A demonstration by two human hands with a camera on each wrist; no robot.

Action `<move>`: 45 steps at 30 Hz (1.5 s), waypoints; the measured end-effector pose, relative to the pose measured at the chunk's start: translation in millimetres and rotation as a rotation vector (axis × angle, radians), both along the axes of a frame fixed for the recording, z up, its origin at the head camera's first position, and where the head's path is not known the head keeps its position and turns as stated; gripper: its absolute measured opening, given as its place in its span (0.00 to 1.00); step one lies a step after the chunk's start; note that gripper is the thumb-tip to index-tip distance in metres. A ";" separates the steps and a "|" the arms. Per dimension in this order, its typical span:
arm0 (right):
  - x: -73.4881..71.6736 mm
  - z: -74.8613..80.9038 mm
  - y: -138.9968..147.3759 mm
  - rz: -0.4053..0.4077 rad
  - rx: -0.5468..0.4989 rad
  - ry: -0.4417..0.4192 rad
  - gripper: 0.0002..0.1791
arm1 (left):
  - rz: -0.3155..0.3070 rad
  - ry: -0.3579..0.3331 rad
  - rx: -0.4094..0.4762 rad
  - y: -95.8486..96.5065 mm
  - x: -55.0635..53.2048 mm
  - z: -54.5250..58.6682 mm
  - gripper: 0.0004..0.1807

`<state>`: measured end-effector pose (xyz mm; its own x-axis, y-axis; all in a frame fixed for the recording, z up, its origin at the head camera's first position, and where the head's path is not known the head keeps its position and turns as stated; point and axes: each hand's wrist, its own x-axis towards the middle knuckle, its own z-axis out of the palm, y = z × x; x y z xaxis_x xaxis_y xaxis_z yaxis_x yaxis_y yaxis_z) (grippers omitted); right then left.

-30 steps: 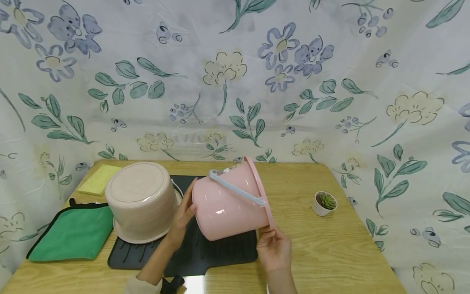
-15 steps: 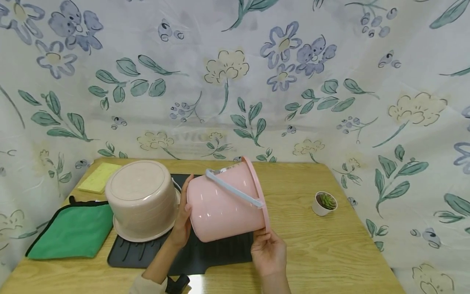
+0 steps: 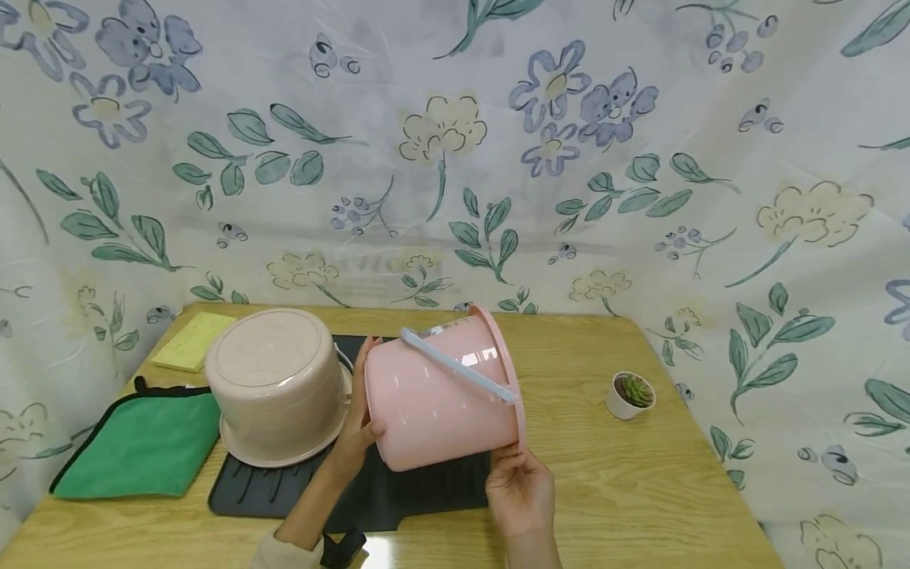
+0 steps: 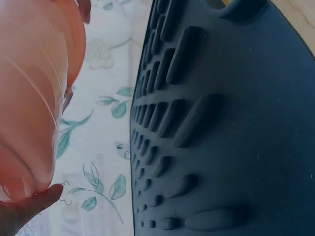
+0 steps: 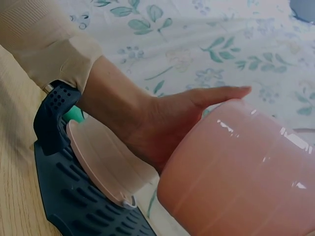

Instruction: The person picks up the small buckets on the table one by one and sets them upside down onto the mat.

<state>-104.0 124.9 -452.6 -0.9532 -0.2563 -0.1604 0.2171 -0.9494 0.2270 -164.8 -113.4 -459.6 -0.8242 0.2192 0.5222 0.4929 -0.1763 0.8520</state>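
A pink bucket point(image 3: 441, 403) with a pale blue handle point(image 3: 458, 363) is held on its side over the dark drying mat point(image 3: 370, 498), its mouth facing right. My left hand point(image 3: 355, 435) grips its base end, thumb lapping onto the side and fingers up along the bottom. At the lower rim, my right hand point(image 3: 522, 486) holds the bucket with curled fingers, partly hidden under it. In the right wrist view, the left hand point(image 5: 162, 118) shows with its palm against the bucket's bottom. The bucket's inside is hidden.
An upturned beige bucket point(image 3: 277, 387) stands on the mat's left part. Left of it lie a green cloth point(image 3: 142, 446) with black edging and a yellow sponge cloth point(image 3: 192, 342). A small potted succulent point(image 3: 629, 393) stands at right. A floral curtain point(image 3: 455, 197) backs the table point(image 3: 640, 490).
The bucket has shifted slightly left, and my right hand has moved left with it. My left thumb has moved down and further onto the bucket's side.
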 end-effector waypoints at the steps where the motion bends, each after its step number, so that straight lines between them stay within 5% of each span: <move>1: 0.5 0.1 0.2 -0.001 -0.002 -0.002 0.07 | -0.001 0.003 -0.003 0.1 0.4 0.2 0.52; 9: 1.2 -1.2 2.0 0.001 -0.011 0.025 0.08 | 0.040 0.048 -0.063 -0.3 0.5 -3.7 0.63; 20: 1.2 -9.9 4.1 0.046 -0.087 0.078 0.08 | 0.001 0.099 -0.194 -7.3 3.1 -2.6 0.79; 26: 0.8 -13.9 4.9 0.096 -0.162 0.158 0.09 | 0.063 0.090 -0.307 -9.8 6.0 9.8 0.82; 34: -2.0 -19.6 3.7 0.182 -0.232 0.239 0.09 | 0.194 0.094 -0.345 -6.4 9.7 32.2 0.78; 39: -6.7 -18.2 6.4 0.227 -0.104 0.370 0.05 | 0.259 0.123 -0.367 -4.6 9.6 48.0 0.77; 45: -14.5 -18.3 19.4 0.293 0.224 0.517 0.21 | 0.315 0.168 -0.404 -0.5 7.4 60.6 0.75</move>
